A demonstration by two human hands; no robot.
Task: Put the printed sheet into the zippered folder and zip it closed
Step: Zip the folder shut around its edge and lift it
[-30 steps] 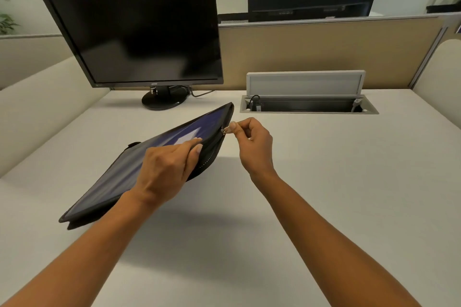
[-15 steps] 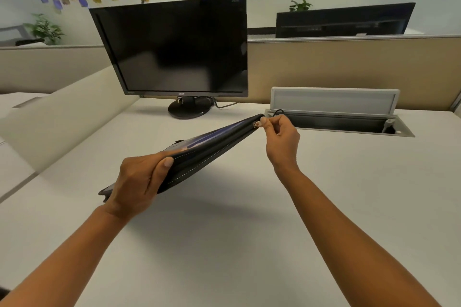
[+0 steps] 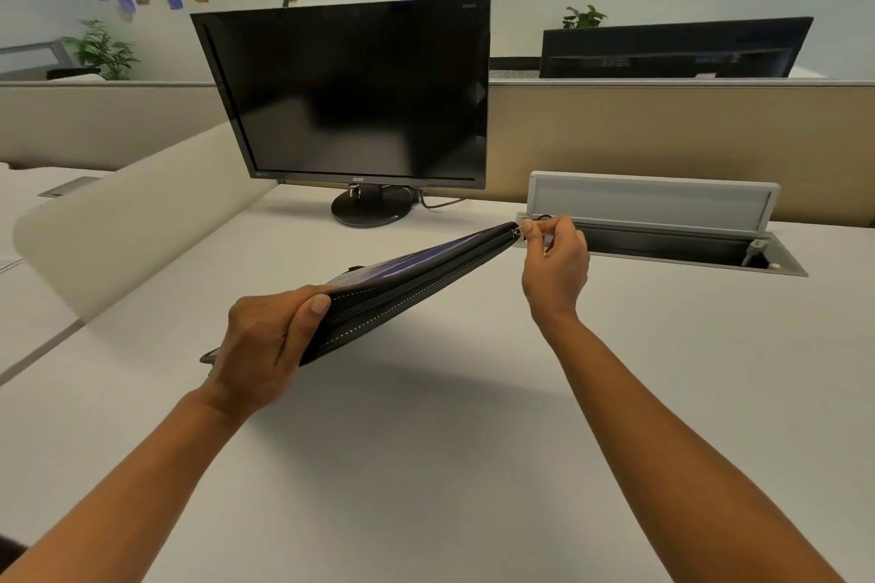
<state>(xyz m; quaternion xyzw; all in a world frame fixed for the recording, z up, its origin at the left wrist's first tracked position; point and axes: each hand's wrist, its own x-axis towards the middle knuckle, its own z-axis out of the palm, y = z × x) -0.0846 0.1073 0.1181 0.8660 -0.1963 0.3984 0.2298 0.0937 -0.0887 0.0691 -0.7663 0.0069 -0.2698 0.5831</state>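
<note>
While held clear of the desk [image 3: 473, 464], the folder [image 3: 416, 279] sits tilted: near end low at left, far corner high at right, with its shadow on the desktop below. It is black fabric with two rows of white dotted stitching along the edge facing the camera and the zipper track between them; the top face shows a bluish sheen. The zipper looks closed along the whole visible edge, and the pull [image 3: 517, 232] sits at the far corner. Contents can't be seen. Both forearms are bare and reach forward from the bottom of the frame. At the near end the left hand [image 3: 265, 336] grips the folder, fingers wrapped over the top, thumb pressed on the stitched edge. At the far corner the right hand [image 3: 554, 265] is raised, wrist bent, thumb and forefinger pinching the pull, other fingers curled loosely toward the palm. Behind: a dark monitor [image 3: 350, 95] on its stand at the back of the desk, and an open cable box [image 3: 663, 246], lid up, just behind the right hand.
</note>
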